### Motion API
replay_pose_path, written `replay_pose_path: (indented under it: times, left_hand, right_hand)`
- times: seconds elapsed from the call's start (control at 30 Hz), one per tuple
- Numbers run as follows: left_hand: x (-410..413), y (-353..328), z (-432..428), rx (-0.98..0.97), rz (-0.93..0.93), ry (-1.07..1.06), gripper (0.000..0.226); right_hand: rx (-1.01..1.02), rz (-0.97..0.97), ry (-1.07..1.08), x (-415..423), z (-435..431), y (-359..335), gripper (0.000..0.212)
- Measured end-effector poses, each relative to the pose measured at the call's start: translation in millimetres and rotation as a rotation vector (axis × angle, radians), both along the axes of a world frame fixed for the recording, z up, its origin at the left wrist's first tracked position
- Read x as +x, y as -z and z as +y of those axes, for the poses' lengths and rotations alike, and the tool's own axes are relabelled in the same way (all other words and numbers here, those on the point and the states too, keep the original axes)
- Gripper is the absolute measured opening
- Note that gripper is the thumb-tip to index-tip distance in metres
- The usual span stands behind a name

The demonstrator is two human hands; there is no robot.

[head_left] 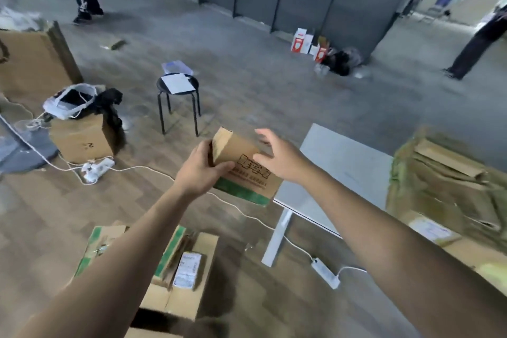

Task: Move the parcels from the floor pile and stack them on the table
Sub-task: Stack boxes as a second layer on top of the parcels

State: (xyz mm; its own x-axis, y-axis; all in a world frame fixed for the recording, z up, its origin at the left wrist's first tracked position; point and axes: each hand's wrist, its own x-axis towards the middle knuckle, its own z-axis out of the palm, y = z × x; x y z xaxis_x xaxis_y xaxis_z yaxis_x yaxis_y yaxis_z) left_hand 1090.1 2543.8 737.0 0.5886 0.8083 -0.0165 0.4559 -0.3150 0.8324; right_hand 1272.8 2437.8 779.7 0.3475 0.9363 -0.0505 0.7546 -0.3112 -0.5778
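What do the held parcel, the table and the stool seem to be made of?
The parcel: brown cardboard, matte; raw flap edge, printed black marks, green band. The table: smooth pale grey top, perhaps laminate; white leg, probably painted metal. The stool: black, thin tubular legs, probably painted metal; seat material unclear.

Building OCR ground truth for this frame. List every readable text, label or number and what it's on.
"2", apparently handwritten, lying sideways: brown box on the floor.
Dark print on the carton in the left hand: blurred, unreadable.
Shipping label on the floor parcel: too blurred.
Label on the table parcel: too blurred.
Print on the red-and-white boxes: too small.
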Motion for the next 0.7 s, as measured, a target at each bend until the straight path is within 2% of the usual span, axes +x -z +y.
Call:
replay_pose_path:
  times: [0.07,0.17,0.37,0.5,0.57,0.7]
  left_hand:
    - [25,-5,-15,-0.133,-0.102,0.008,0.075]
    - [71,-10,-44,-0.289,-0.217,0.035,0.059]
    - [179,-19,-124,-0.462,-0.34,0.069,0.041]
    - [251,-25,-186,-0.576,-0.339,0.093,0.042]
    - [285,-27,-216,-0.586,-0.31,0.128,0.031]
    - [341,-25,-266,-0.584,-0.209,0.19,0.033]
  right_hand:
    - [0.016,-0.033,0.105,25,-29,-2,0.057]
    - [0.063,-0.084,0.254,67,-76,-2,0.053]
    - [0.185,-0.093,0.514,157,-188,1,0.05]
    - [0.19,0.052,0.668,219,-263,3,0.053]
    - [0.194,0.169,0.687,246,-297,6,0.051]
    - [0.248,0.379,0.736,291,-355,11,0.044]
